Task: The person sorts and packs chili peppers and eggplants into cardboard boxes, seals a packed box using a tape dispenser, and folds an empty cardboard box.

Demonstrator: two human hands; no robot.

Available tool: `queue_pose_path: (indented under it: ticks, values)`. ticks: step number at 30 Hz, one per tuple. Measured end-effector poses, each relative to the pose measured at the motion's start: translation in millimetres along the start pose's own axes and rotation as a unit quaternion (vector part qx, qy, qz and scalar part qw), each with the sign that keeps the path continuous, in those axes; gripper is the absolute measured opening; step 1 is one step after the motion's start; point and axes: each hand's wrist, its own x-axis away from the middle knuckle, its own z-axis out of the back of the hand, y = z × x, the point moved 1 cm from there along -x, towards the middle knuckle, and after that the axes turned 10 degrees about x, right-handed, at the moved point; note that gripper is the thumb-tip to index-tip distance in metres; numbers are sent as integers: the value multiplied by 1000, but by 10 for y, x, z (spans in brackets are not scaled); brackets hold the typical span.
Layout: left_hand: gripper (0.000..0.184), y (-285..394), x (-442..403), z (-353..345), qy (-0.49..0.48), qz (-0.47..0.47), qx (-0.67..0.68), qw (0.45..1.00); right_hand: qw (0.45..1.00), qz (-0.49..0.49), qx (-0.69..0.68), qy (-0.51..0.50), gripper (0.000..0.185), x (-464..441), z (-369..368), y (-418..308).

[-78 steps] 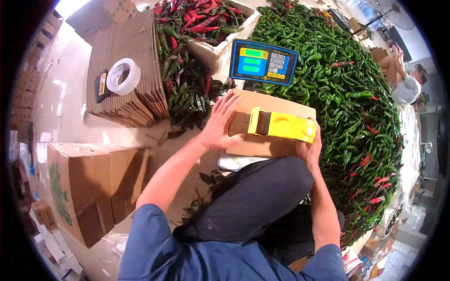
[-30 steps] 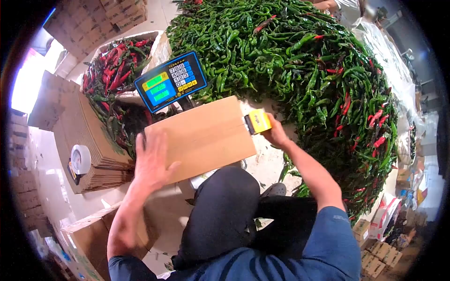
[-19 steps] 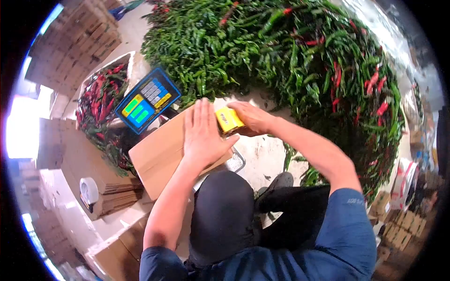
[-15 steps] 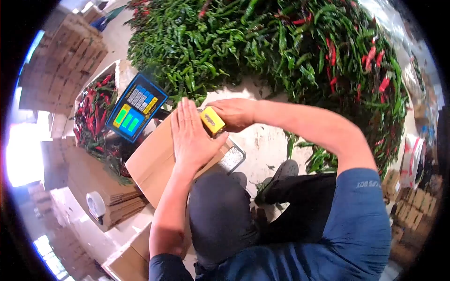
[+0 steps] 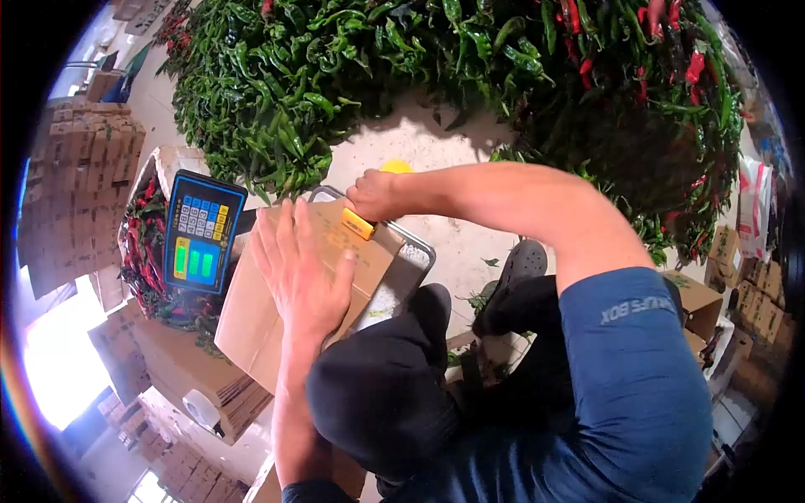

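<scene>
A closed cardboard box rests at a slant on the metal weighing pan of a scale. My left hand lies flat on its top, fingers stretched and thumb apart. At the far right edge of the box, my right hand is closed round a yellow tape dispenser. The dispenser's yellow face is against the box, and much of it is hidden by my fingers. Just left of the box stands the scale's display, its green digits lit.
Green and red chili peppers are heaped in an arc ahead. A box of mostly red peppers stands behind the display. Flattened cardboard with a tape roll lies at left. Stacked cartons rise behind.
My right hand and the tape dispenser have come left and nearer, down onto the box's edge. My left hand has shifted left on the box. The view has moved too.
</scene>
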Motion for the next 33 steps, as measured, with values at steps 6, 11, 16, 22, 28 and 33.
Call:
queue_pose_path:
  ticks: [6,11,16,22,28,33]
  values:
    - [82,-23,25,5,-14,3,4,1000,861,88,295,-405,43,-475,721,-451]
    - [74,-20,47,33,-15,-3,3,1000,908,-27,198,-369,35,-363,1,-438]
    - [67,-3,23,39,12,3,21,1000,916,-218,-251,-225,18,465,-166,326]
    - [55,-186,172,-26,141,107,189,966,799,-506,-277,-168,56,1022,-595,239]
    - [48,-232,239,-64,199,126,173,956,692,-419,-564,163,61,55,1212,-273]
    - [49,-351,283,71,206,123,233,942,799,-267,-488,228,56,-496,1571,-766]
